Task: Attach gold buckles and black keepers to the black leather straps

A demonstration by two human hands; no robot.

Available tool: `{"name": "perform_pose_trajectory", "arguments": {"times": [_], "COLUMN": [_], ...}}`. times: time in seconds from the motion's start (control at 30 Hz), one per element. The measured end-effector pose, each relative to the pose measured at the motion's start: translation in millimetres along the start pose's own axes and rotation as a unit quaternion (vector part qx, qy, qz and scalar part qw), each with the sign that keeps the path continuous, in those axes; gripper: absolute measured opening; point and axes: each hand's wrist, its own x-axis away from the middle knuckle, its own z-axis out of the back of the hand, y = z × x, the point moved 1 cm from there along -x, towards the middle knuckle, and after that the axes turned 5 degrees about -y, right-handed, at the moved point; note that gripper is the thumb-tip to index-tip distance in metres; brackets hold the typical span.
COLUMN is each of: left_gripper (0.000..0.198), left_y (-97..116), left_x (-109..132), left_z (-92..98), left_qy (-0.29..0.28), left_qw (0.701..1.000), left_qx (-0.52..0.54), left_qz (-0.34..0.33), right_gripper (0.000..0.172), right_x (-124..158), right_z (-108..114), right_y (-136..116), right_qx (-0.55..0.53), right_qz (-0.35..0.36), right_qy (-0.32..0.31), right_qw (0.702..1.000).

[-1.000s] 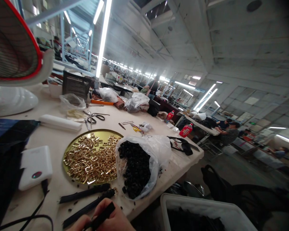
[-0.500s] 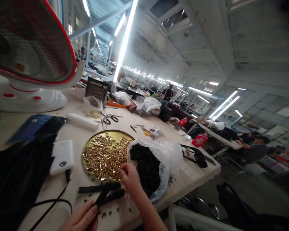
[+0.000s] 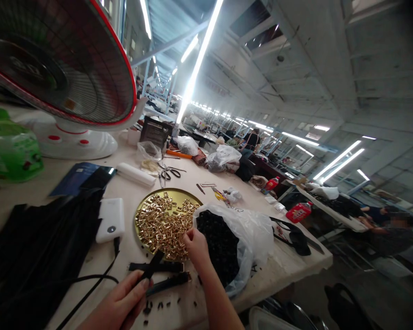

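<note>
My left hand [image 3: 129, 295] is closed on a black strap [image 3: 154, 262] that points up toward the tray. Just beyond it lie two more black straps [image 3: 172, 280] with gold buckles at their right ends. My right hand [image 3: 196, 245], its fingers pinched, hovers between the gold tray [image 3: 137, 231] and a plastic bag [image 3: 256, 229]. Whatever it may hold is too small to make out. Many gold buckles [image 3: 165, 224] fill the tray. Small black pieces [image 3: 218, 238] fill the open bag, and several more are scattered on the table near my left hand.
A red-rimmed fan [image 3: 68, 68] stands at the upper left beside a green package [image 3: 13, 146]. A white power bank [image 3: 110, 220] with a black cable lies left of the tray, near a pile of black strips [image 3: 48, 247]. Scissors [image 3: 170, 172] lie behind the tray.
The camera view has swung left, so everything sits further right. My right hand stays pinched near the tray's edge and the bag. My left hand still grips the strap.
</note>
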Motion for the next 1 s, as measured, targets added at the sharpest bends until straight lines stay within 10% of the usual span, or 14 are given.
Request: {"name": "perform_pose_trajectory", "arguments": {"times": [0.13, 0.27, 0.47, 0.73, 1.0], "left_gripper": [0.039, 0.039, 0.037, 0.025, 0.034], "left_y": [12.2, 22.4, 7.3, 15.5, 16.6], "left_x": [-9.1, -12.1, -12.7, -5.6, -2.2], "left_z": [-6.9, -13.7, -11.3, -12.2, -22.2], "left_qy": [-0.015, -0.005, -0.006, 0.022, -0.08], "left_qw": [0.999, 0.999, 1.0, 0.994, 0.984], "left_qx": [0.03, 0.041, 0.019, -0.085, 0.15], "left_qz": [-0.006, -0.026, -0.001, -0.07, 0.058], "right_gripper": [0.019, 0.017, 0.02, 0.015, 0.014], "right_x": [40.2, 78.2, 98.7, 101.6, 112.6], "right_z": [12.2, 3.1, -11.8, -17.1, -13.8], "right_y": [-9.9, -30.1, -44.1, -31.6, -29.2], "right_qx": [-0.166, -0.485, -0.553, -0.518, -0.16], "right_qz": [0.01, -0.021, -0.037, -0.022, 0.136], "right_qy": [-0.058, -0.145, -0.139, -0.124, 0.077], "right_qw": [0.984, 0.862, 0.821, 0.846, 0.975]}}
